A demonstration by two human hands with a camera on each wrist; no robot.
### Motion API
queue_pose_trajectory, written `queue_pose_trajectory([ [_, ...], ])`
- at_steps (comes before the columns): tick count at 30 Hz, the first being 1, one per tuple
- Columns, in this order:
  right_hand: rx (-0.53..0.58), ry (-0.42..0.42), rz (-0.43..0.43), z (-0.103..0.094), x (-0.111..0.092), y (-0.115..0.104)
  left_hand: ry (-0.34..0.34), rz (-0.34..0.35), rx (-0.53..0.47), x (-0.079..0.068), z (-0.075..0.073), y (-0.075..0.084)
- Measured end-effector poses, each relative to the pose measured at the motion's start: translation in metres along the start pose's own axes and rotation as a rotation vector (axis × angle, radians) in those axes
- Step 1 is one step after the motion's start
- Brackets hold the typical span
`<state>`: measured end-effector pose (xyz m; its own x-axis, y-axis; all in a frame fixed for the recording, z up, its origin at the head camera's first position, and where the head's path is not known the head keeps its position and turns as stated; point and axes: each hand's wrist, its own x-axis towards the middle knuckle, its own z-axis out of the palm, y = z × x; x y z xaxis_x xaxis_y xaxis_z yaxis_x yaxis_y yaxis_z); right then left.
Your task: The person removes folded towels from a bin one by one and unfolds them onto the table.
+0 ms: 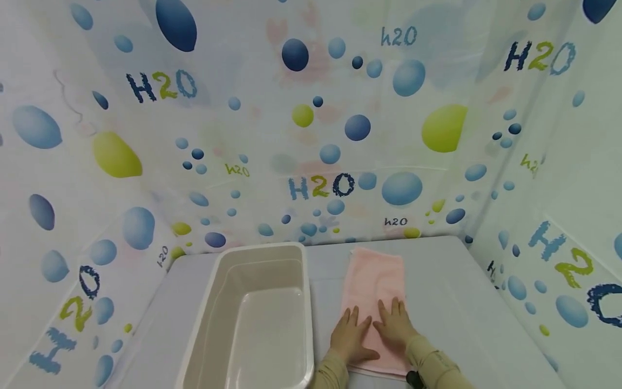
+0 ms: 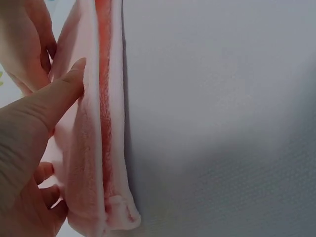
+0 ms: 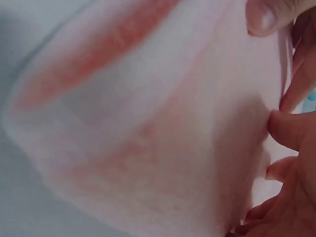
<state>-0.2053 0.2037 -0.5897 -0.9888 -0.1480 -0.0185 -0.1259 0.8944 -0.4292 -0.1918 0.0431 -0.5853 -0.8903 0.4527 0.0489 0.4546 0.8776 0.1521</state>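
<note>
A pink towel [image 1: 376,270], folded into a long strip, lies on the table. My left hand [image 1: 351,337] rests on its near left part, fingers spread and thumb pointing right. Beside it, my right hand [image 1: 396,326] presses on the right part of the towel with spread fingers. The left wrist view shows the left thumb [image 2: 69,86] lying on the towel near its pale hemmed edges, layers stacked one over the other. Up close in the right wrist view, the towel's folded corner [image 3: 98,123] is blurred, and the right fingers [image 3: 291,131] touch its surface.
A deep beige plastic basin [image 1: 272,324] stands on the table just left of the towel. The light grey table [image 1: 466,302] extends to the right. A white sheet [image 1: 252,129] printed with bubbles and H2O lettering hangs behind and at both sides.
</note>
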Motion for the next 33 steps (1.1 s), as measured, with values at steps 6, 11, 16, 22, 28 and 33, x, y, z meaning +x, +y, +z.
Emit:
queue_pose_trajectory([
  [6,0.042,-0.082,-0.017,-0.014,0.002,0.004,0.012,-0.033,0.061,0.000,0.001,0.010],
  [11,0.035,-0.154,-0.071,-0.015,0.007,0.018,-0.010,-0.105,0.064,-0.004,0.005,0.022],
  [16,0.055,-0.217,-0.141,-0.022,0.014,0.025,0.025,-0.158,0.071,-0.008,0.008,0.031],
  [22,0.087,-0.283,-0.192,-0.030,0.019,0.023,0.027,-0.206,0.053,-0.012,0.007,0.038],
  [28,0.077,-0.299,-0.161,-0.032,0.022,0.021,0.024,-0.158,-0.003,-0.012,0.004,0.032],
  [33,0.071,-0.280,-0.108,-0.027,0.029,0.019,0.076,-0.087,-0.106,-0.015,0.007,0.020],
])
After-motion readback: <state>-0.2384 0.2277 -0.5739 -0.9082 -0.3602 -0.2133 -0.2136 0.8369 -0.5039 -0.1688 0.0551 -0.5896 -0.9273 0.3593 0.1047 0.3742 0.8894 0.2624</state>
